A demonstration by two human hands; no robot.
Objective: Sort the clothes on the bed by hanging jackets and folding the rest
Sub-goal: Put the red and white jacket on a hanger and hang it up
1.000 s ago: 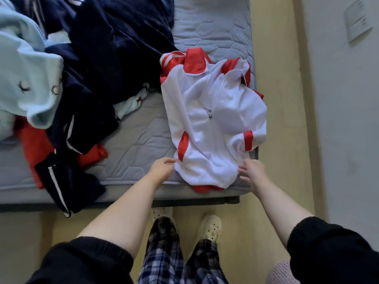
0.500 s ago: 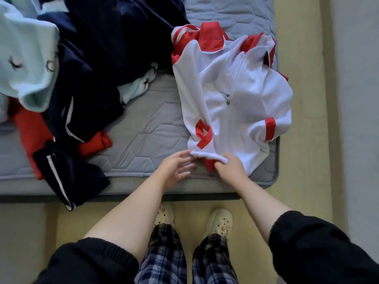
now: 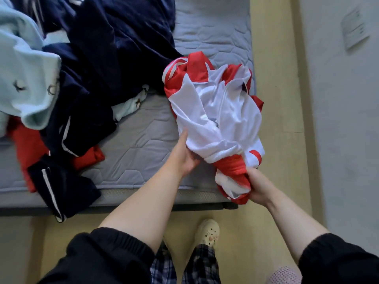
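Change: the white-and-red jacket, flat a moment ago, is now bunched and rising off the bed corner.
Clothes: dark and pale, heaped unsorted at left.
Jacket: gathered, probably for hanging.
Right hand: fingers curled round the red hem.
Left hand: slipped under the cloth, fingers hidden; grasp unclear.
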